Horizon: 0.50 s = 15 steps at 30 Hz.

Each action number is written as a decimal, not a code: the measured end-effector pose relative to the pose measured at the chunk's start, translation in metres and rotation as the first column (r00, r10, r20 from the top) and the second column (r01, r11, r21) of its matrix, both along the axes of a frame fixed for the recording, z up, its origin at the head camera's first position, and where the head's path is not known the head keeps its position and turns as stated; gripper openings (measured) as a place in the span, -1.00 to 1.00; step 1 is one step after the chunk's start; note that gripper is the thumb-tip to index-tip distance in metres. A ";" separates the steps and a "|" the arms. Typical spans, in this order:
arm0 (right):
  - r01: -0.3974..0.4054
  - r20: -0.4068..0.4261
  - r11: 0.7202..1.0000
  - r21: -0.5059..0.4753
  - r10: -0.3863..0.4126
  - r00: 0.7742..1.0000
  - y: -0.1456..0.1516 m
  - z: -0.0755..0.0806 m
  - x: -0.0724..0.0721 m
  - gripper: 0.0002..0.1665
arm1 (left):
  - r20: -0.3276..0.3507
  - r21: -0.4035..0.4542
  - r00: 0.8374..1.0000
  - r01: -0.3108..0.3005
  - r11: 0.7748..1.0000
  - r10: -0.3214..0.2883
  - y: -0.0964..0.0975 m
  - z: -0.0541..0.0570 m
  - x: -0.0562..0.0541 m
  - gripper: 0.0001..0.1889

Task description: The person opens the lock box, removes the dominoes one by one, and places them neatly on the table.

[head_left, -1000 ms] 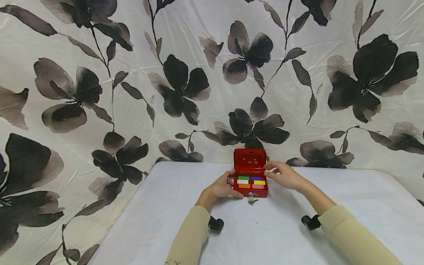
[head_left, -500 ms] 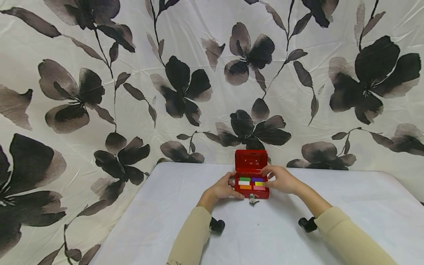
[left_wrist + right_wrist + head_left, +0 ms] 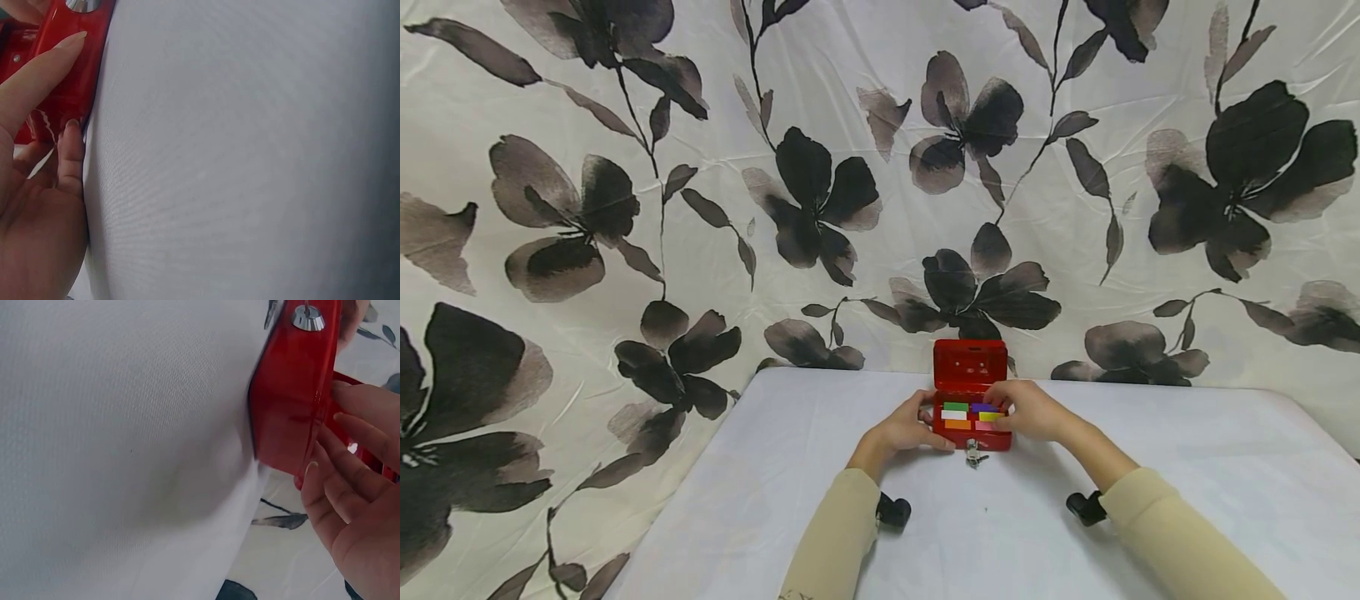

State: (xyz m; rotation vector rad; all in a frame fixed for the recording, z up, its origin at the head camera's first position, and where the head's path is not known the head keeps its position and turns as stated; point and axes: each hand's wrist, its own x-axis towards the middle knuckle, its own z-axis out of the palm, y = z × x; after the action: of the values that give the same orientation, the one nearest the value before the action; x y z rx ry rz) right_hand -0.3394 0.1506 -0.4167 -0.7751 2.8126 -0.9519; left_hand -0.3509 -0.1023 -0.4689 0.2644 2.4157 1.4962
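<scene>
A small red cash box (image 3: 992, 442) stands on the white table with its lid (image 3: 970, 360) raised. Inside lie several coloured pieces in two columns: green (image 3: 956, 407), white (image 3: 954, 415) and orange (image 3: 957, 424) on the left; purple (image 3: 982, 408), yellow (image 3: 988, 417) and pink (image 3: 984, 426) on the right. My left hand (image 3: 901, 425) holds the box's left side, its thumb (image 3: 47, 72) on the front face. My right hand (image 3: 1033, 410) reaches over the right wall, thumb and forefinger spread above the purple and yellow pieces. Its fingertips inside the box are partly hidden.
Keys (image 3: 976, 457) hang from the lock (image 3: 308, 320) on the box's front. The box sits close to the back edge of the white-covered table (image 3: 985, 542). Behind it hangs a flower-printed cloth (image 3: 865, 242).
My right hand has moved left from the box's right rim, over the right-hand pieces. My left hand stays on the box's side. The head view has shifted slightly.
</scene>
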 end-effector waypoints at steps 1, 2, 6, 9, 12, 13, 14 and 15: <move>-0.004 -0.004 1.000 0.003 0.004 1.000 -0.001 0.000 0.000 -0.59 | -0.001 0.000 1.000 0.000 1.000 0.000 0.000 0.000 0.000 -0.07; -0.008 -0.005 1.000 0.007 0.008 1.000 -0.001 0.000 0.000 -0.59 | -0.002 -0.001 1.000 0.001 1.000 -0.001 0.000 0.000 0.000 -0.07; -0.027 -0.004 0.999 0.034 0.028 1.000 -0.004 -0.002 -0.002 -0.64 | -0.003 0.003 1.000 0.007 1.000 -0.007 0.001 0.000 -0.001 -0.07; -0.032 0.003 0.998 0.058 0.032 0.999 -0.006 -0.003 -0.004 -0.68 | 0.001 0.006 1.000 0.012 1.000 -0.012 0.000 0.000 -0.002 -0.07; -0.025 0.000 0.995 0.093 0.025 1.000 -0.008 -0.004 -0.006 -0.70 | 0.003 0.008 1.000 0.014 1.000 -0.014 0.000 0.000 -0.003 -0.08; -0.018 -0.004 0.994 0.107 0.018 1.000 -0.009 -0.004 -0.007 -0.71 | 0.004 0.008 1.000 0.014 1.000 -0.014 0.000 0.000 -0.003 -0.08; -0.012 -0.006 0.993 0.122 0.013 1.000 -0.010 -0.004 -0.007 -0.72 | 0.004 0.008 1.000 0.013 1.000 -0.013 0.000 0.000 -0.003 -0.08; -0.011 -0.012 0.991 0.136 0.013 1.000 -0.010 -0.004 -0.008 -0.73 | 0.004 0.007 1.000 0.012 1.000 -0.012 0.000 0.000 -0.003 -0.08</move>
State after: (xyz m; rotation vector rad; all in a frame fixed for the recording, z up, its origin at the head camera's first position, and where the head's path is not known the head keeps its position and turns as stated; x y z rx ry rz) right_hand -0.3474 0.1401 -0.4206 -0.7829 2.8437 -0.7466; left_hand -0.3538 -0.1021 -0.4688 0.2767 2.4018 1.4990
